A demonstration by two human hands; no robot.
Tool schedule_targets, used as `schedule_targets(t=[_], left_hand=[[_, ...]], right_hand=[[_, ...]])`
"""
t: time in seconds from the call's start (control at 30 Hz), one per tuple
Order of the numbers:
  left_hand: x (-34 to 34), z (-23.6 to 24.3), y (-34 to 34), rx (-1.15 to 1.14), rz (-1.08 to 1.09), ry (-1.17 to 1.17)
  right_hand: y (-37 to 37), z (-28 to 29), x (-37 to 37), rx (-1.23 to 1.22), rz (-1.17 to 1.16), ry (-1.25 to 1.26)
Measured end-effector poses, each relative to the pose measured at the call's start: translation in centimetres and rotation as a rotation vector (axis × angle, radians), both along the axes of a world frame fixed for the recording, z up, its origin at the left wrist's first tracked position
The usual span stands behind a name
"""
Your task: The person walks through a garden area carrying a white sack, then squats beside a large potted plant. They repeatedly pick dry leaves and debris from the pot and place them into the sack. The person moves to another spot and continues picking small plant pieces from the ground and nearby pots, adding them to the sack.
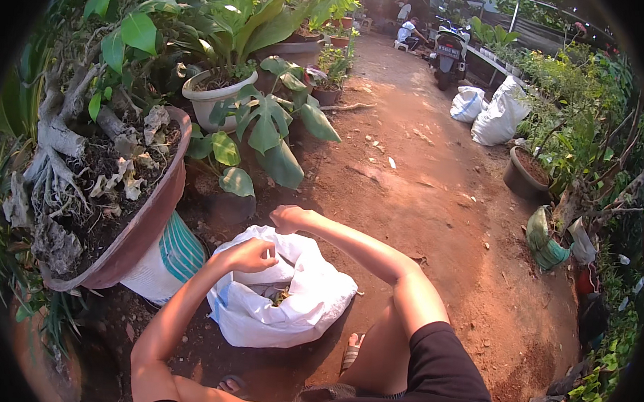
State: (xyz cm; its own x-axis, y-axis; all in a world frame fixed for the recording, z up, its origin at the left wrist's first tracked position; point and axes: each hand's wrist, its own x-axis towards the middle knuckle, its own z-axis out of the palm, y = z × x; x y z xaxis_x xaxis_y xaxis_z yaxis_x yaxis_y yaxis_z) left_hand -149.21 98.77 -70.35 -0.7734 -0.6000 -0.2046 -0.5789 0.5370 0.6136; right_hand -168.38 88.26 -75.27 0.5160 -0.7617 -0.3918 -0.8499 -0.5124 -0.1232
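Note:
A white woven sack [309, 313] rests on the soil in front of me, its mouth open and its rim crumpled outward. Some dry leafy bits [281, 296] show inside; the rest of its contents lies in folds and shadow. My left hand [250, 255] is closed at the sack's left rim, with fingers curled and the thumb toward the opening. At the far rim, my right hand [290, 218] forms a fist against the sack's edge. Both hands appear to grip the woven fabric, though the fingertips are partly hidden.
A large brown pot [174, 168] with a gnarled trunk leans close on the left, above a green-striped sack [181, 248]. Behind it stands a white pot [214, 97]. Farther up the dirt path are full white sacks [501, 112], a motorcycle [448, 55] and a seated person [409, 34].

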Motion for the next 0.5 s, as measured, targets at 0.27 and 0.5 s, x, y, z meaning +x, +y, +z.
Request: schedule_targets(t=[0.27,0.5], left_hand=[[0.2,4.5,-4.8,-0.066,0.232,-0.05],[4.0,5.7,-3.7,-0.036,0.417,-0.179]], right_hand=[[-1.6,-5.0,-0.9,0.039,-0.02,-0.034],[-3.3,-8.4,-0.1,0.094,0.117,-0.203]])
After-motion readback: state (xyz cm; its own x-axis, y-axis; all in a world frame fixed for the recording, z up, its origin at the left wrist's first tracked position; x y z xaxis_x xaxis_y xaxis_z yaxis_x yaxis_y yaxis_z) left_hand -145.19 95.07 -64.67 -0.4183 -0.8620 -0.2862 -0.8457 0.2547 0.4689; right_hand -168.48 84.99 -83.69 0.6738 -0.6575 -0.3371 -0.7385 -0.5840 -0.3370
